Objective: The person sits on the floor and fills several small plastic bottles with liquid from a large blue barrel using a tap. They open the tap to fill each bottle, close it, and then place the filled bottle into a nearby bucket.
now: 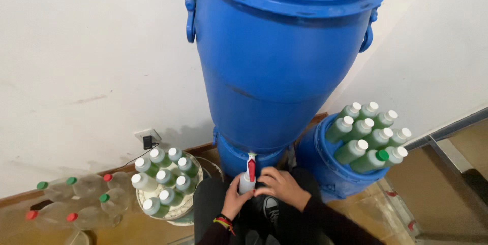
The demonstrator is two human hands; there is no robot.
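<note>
A small bottle [246,184] is held under the red tap [251,168] of the large blue barrel [274,72], gripped by the left hand [233,200]; filling appears under way. The right hand [281,186] is closed about the bottle's upper part beside the tap. Next, shutting the tap calls for timing.

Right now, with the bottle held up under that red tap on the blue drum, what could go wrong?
The small bottle sits close under the red tap, gripped by the left hand and steadied by the right hand; if it drifts off the spout, liquid could run onto the dark trousers. The capped bottles on the bucket beside the left elbow might get knocked over.
</note>
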